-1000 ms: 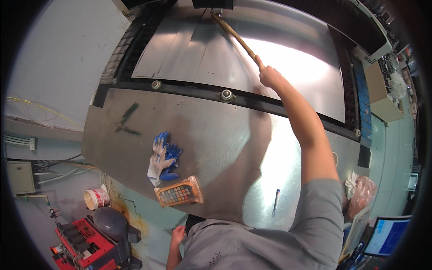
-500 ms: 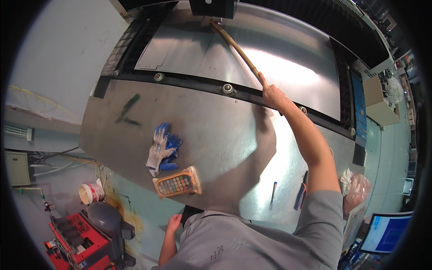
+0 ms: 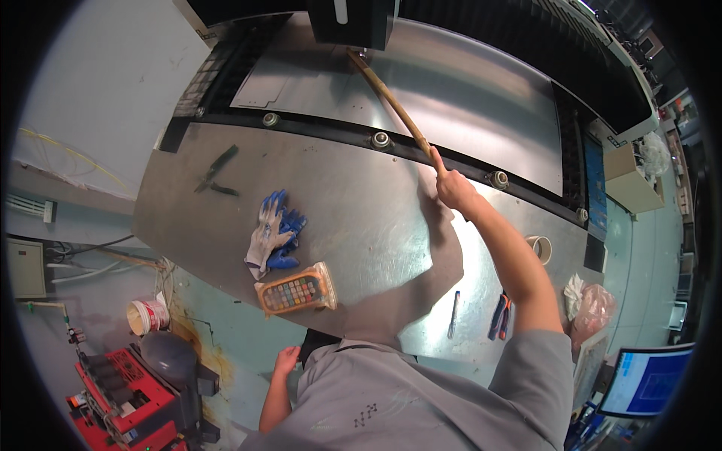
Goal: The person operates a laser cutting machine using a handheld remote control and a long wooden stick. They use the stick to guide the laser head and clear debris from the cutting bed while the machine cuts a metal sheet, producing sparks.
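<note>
My right hand (image 3: 453, 189) is closed round the near end of a long wooden stick (image 3: 392, 105). The stick slants away to the far left, its far tip at the underside of a black machine head (image 3: 350, 26), beside a small nozzle; whether they touch I cannot tell. Below the stick lies a wide shiny metal sheet (image 3: 466, 98) on the machine bed. My left hand (image 3: 286, 361) hangs low beside my body with its fingers loosely curled and nothing visible in it.
On the metal table before me lie pliers (image 3: 218, 169), blue-and-white gloves (image 3: 272, 234), a plastic-wrapped orange keypad remote (image 3: 295, 292), a pen (image 3: 454, 314), orange-and-dark hand tools (image 3: 499, 316) and a cream ring (image 3: 538, 248). Ball rollers (image 3: 381, 140) line the bed's edge. A monitor (image 3: 648, 379) stands right.
The machine head and its gantry have come nearer to me over the sheet. My right hand and the stick have drawn back toward me too. My left hand stays low.
</note>
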